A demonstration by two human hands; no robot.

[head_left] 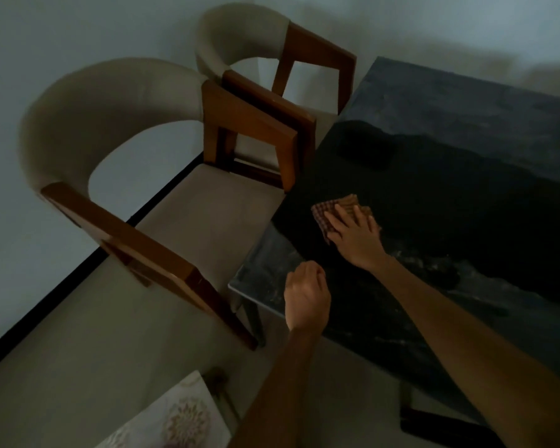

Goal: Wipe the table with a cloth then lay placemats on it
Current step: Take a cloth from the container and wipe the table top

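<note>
— Flat-palmed, our right hand (353, 234) presses the checked cloth (328, 211) onto the dark table (466, 130) near its left edge, mid-frame, fingers spread rather than curled round it.

— And our left hand (306, 294)?

— Loosely fisted over the table's near corner, holding nothing we can see.

— How far along are we?

— We judge we're mid-wipe; pale smears show on the top just below the cloth. No placemats lie on the table yet.

— Where are they?

— A floral-patterned sheet (175, 418) at the bottom of the frame may be one; we can't tell. Two chairs (117, 130) stand at the left.
</note>
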